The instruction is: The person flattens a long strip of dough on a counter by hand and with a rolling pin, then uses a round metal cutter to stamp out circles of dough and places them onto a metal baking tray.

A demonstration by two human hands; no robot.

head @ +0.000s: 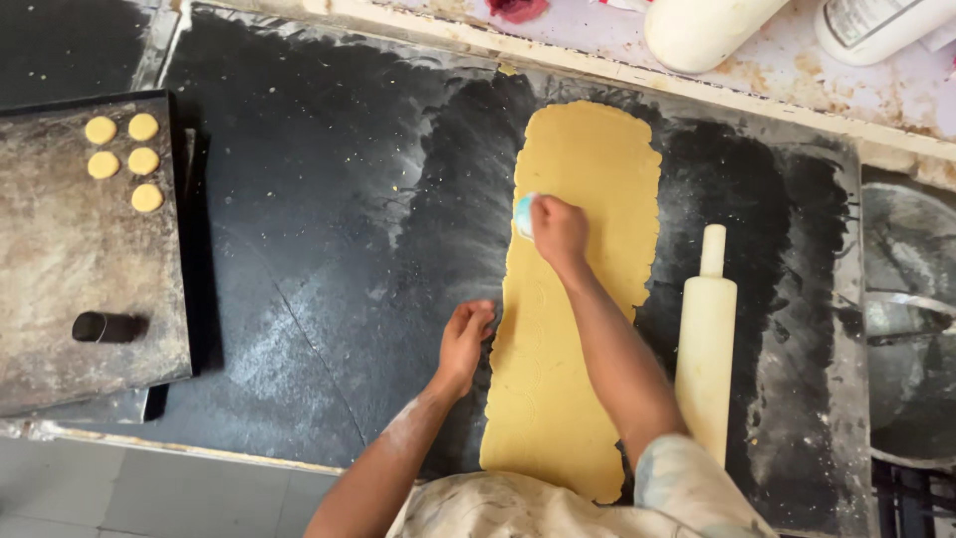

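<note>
Pressing down on a long sheet of yellow dough point(573, 329), the right hand point(558, 229) has its fingers closed around a small round cutter point(524, 215) that looks light blue and white. The cutter sits on the left side of the dough, near the far end. The dough lies flat on a dark, floury worktop point(329, 249), stretched out away from the person.

The left hand point(464, 339) rests at the left edge of the dough, about halfway along. Its fingers are bent and touch the dough's edge, and they hold nothing.

A pale wooden rolling pin point(707, 344) lies on the worktop just to the right of the dough, running the same way as it.

Far to the left sits a floury baking tray point(80, 269). Five small round dough circles point(124, 159) lie in its far corner, close together. A dark round tube point(108, 327) lies on its side lower down on the tray.

Two white bottles point(787, 25) lie beyond the worktop at the top.
</note>
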